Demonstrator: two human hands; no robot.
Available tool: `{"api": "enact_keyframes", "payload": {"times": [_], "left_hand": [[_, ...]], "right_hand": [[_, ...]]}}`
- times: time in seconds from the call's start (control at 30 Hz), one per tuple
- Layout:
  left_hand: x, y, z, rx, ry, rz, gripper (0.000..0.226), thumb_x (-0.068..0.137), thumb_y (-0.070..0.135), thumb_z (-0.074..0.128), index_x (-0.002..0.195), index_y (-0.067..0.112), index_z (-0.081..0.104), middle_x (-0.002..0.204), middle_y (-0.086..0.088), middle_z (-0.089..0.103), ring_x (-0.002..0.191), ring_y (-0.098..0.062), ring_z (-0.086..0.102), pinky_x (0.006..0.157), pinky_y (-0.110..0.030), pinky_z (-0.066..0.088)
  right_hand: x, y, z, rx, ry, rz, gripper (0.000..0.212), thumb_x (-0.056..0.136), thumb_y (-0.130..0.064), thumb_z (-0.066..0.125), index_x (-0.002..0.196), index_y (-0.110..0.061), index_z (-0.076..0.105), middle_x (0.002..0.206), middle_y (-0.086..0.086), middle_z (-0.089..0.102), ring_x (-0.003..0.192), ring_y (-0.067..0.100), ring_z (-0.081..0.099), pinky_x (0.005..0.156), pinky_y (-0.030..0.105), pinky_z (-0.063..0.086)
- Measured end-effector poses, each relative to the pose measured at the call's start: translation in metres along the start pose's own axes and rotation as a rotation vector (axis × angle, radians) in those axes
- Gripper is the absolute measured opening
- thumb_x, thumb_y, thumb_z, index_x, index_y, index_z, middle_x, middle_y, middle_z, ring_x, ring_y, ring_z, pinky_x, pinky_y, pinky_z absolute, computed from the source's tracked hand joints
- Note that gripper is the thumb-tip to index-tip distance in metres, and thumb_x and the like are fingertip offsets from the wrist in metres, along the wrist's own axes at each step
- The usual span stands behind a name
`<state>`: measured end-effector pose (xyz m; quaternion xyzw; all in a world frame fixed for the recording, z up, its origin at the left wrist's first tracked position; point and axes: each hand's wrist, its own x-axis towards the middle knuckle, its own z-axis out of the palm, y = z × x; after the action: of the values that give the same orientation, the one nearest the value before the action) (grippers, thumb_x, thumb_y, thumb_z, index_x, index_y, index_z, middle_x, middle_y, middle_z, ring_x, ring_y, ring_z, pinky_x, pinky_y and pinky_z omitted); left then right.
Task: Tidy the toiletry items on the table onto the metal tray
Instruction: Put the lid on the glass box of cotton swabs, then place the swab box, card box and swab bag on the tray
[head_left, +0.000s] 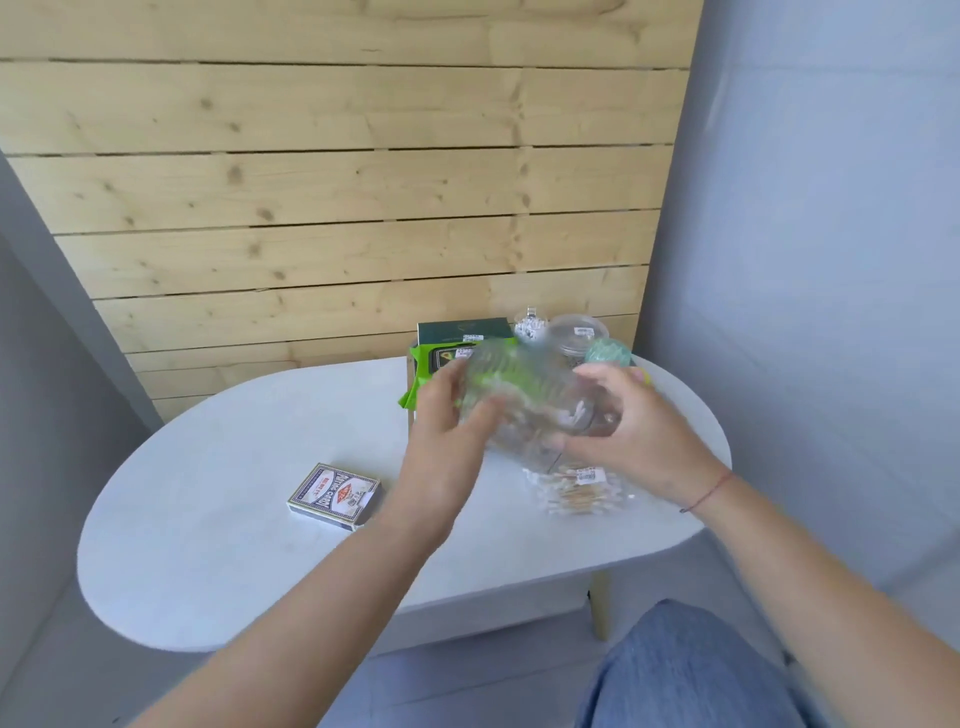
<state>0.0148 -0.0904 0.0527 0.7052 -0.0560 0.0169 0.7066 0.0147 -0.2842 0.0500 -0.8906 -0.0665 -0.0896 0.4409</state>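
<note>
A clear ribbed glass jar (524, 400) is held tilted above the white table (218, 519), blurred by motion. My left hand (447, 431) grips its left side and my right hand (623, 431) grips its right end. Under my right hand lies a clear pack of cotton swabs (576, 491) on the table. Behind the jar sit a green wipes pack (431, 364), a dark green box (462, 328), a clear round container (576, 332), a small glass bottle (531, 325) and a pale green ball-shaped item (610, 352). The metal tray is mostly hidden behind the jar and hands.
A deck of playing cards (335, 496) lies on the table to the left of my hands. A wooden plank wall (337, 182) rises right behind the table. My knee in blue jeans (685, 670) is at the lower right, beside a table leg (601, 605).
</note>
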Motion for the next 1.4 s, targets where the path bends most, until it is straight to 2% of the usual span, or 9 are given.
{"api": "enact_keyframes", "payload": {"times": [0.17, 0.33, 0.43, 0.53, 0.67, 0.87, 1.0, 1.17, 1.4], "left_hand": [[0.077, 0.027, 0.067, 0.288, -0.161, -0.040, 0.052, 0.089, 0.039, 0.049, 0.137, 0.019, 0.043, 0.133, -0.003, 0.034, 0.122, -0.019, 0.041, 0.101, -0.032, 0.035], [0.137, 0.018, 0.092, 0.376, -0.269, -0.231, 0.046, 0.094, 0.029, 0.041, 0.132, 0.002, 0.043, 0.130, -0.017, 0.048, 0.120, -0.035, 0.046, 0.084, -0.031, 0.035], [0.156, 0.007, 0.096, 0.435, -0.306, -0.289, 0.022, 0.097, 0.017, 0.034, 0.089, 0.003, 0.049, 0.085, -0.013, 0.044, 0.088, -0.025, 0.039, 0.076, -0.029, 0.029], [0.166, -0.004, 0.099, 0.445, -0.293, -0.334, 0.024, 0.095, 0.022, 0.034, 0.087, 0.005, 0.050, 0.088, -0.013, 0.040, 0.081, -0.022, 0.035, 0.074, -0.032, 0.030], [0.174, -0.010, 0.105, 0.506, -0.246, -0.368, 0.029, 0.092, 0.033, 0.038, 0.078, 0.009, 0.045, 0.067, -0.004, 0.038, 0.060, -0.019, 0.033, 0.058, -0.028, 0.027], [0.188, -0.023, 0.113, 0.549, -0.283, -0.401, 0.035, 0.094, 0.041, 0.036, 0.100, 0.009, 0.049, 0.080, -0.006, 0.046, 0.075, -0.022, 0.043, 0.072, -0.030, 0.035], [0.189, -0.022, 0.112, 0.577, -0.311, -0.396, 0.028, 0.098, 0.035, 0.033, 0.105, 0.012, 0.047, 0.063, -0.003, 0.031, 0.056, -0.017, 0.030, 0.054, -0.026, 0.027], [0.189, -0.019, 0.113, 0.569, -0.299, -0.389, 0.030, 0.096, 0.027, 0.037, 0.070, 0.014, 0.044, 0.063, -0.002, 0.032, 0.056, -0.015, 0.028, 0.054, -0.028, 0.025], [0.174, -0.008, 0.095, 0.441, -0.234, -0.178, 0.030, 0.089, 0.015, 0.046, 0.060, 0.017, 0.042, 0.059, 0.001, 0.036, 0.053, -0.015, 0.030, 0.049, -0.026, 0.023]], "right_hand": [[0.017, 0.012, -0.033, -0.067, 0.334, 0.208, 0.061, 0.050, -0.056, 0.072, 0.101, -0.030, 0.050, 0.100, -0.011, 0.063, 0.091, 0.016, 0.064, 0.078, 0.038, 0.054], [0.045, 0.027, -0.003, -0.173, 0.395, 0.399, 0.060, 0.063, -0.051, 0.075, 0.102, -0.014, 0.049, 0.100, 0.003, 0.063, 0.087, 0.028, 0.064, 0.067, 0.034, 0.050], [0.057, 0.038, 0.018, -0.230, 0.437, 0.412, 0.067, 0.067, -0.050, 0.074, 0.114, -0.010, 0.047, 0.111, 0.007, 0.061, 0.096, 0.031, 0.062, 0.066, 0.030, 0.042], [0.064, 0.047, 0.034, -0.283, 0.411, 0.428, 0.065, 0.073, -0.045, 0.072, 0.117, -0.008, 0.043, 0.116, 0.010, 0.056, 0.097, 0.032, 0.061, 0.064, 0.033, 0.043], [0.067, 0.055, 0.045, -0.354, 0.351, 0.404, 0.064, 0.079, -0.036, 0.070, 0.128, -0.010, 0.036, 0.124, 0.012, 0.049, 0.100, 0.034, 0.060, 0.070, 0.038, 0.049], [0.070, 0.068, 0.055, -0.483, 0.244, 0.357, 0.047, 0.090, -0.021, 0.059, 0.131, -0.016, 0.038, 0.128, 0.010, 0.043, 0.101, 0.033, 0.059, 0.077, 0.038, 0.047], [0.073, 0.072, 0.054, -0.591, 0.280, 0.316, 0.041, 0.088, -0.008, 0.057, 0.126, -0.018, 0.045, 0.127, 0.008, 0.041, 0.092, 0.031, 0.057, 0.067, 0.036, 0.044], [0.079, 0.079, 0.047, -0.665, 0.324, 0.293, 0.031, 0.085, -0.007, 0.061, 0.114, -0.015, 0.052, 0.122, 0.008, 0.041, 0.084, 0.030, 0.058, 0.058, 0.033, 0.041], [0.071, 0.070, 0.038, -0.583, 0.318, 0.238, 0.033, 0.086, -0.011, 0.059, 0.118, -0.013, 0.052, 0.124, 0.009, 0.043, 0.097, 0.032, 0.057, 0.070, 0.039, 0.048]]}}
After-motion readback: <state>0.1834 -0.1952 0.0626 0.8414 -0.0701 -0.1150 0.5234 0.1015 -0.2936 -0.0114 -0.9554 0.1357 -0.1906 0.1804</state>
